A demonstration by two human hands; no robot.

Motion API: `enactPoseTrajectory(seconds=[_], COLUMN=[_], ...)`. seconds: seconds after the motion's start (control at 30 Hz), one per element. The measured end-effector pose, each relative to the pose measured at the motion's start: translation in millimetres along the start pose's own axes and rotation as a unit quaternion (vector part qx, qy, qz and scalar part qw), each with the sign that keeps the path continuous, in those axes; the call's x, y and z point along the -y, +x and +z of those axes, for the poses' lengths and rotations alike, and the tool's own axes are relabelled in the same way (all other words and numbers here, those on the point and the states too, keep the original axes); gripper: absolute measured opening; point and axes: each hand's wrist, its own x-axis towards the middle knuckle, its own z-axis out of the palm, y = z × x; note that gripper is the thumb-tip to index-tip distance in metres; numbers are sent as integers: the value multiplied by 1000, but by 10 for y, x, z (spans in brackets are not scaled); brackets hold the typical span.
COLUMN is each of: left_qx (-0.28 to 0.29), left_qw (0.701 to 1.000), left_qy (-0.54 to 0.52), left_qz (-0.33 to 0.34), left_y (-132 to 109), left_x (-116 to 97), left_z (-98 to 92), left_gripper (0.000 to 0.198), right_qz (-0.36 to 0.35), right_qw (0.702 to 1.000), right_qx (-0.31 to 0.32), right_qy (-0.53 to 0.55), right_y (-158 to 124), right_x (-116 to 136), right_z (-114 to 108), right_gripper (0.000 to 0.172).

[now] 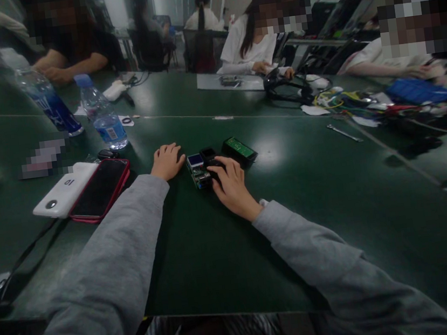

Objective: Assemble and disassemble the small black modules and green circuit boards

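Observation:
My left hand [167,161] lies on the green table with its fingers apart, just left of a small circuit board with a lit screen [197,169]. It holds nothing that I can see. The fingers of my right hand [233,187] are bent round a small black part [216,171] at the board's right side. That part is mostly hidden under the fingers, so its kind does not show. Behind my right hand sits a black case with a green circuit board [240,149] in it.
At the left are two plastic bottles [106,125], a white power bank [64,192] and a phone in a red case [102,189]. A wrench [344,133] lies on the right, near tangled wires [335,100] and a blue bin [420,91]. Other people sit across the table.

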Motion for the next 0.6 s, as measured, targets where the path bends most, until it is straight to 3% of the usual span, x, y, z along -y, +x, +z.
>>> enactPoseTrajectory(seconds=[0.2, 0.6], left_qx=[4, 20], left_qw=[1000, 1000], left_qy=[3, -7], left_qz=[-1, -9], left_y=[13, -1], left_x=[17, 4], left_z=[23, -24], left_gripper=[53, 53], right_qz=[23, 28], right_qw=[999, 996], right_qx=[8, 9], right_qy=[36, 89], right_y=[4, 7], right_x=[-66, -72], right_z=[22, 6], right_gripper=[46, 45])
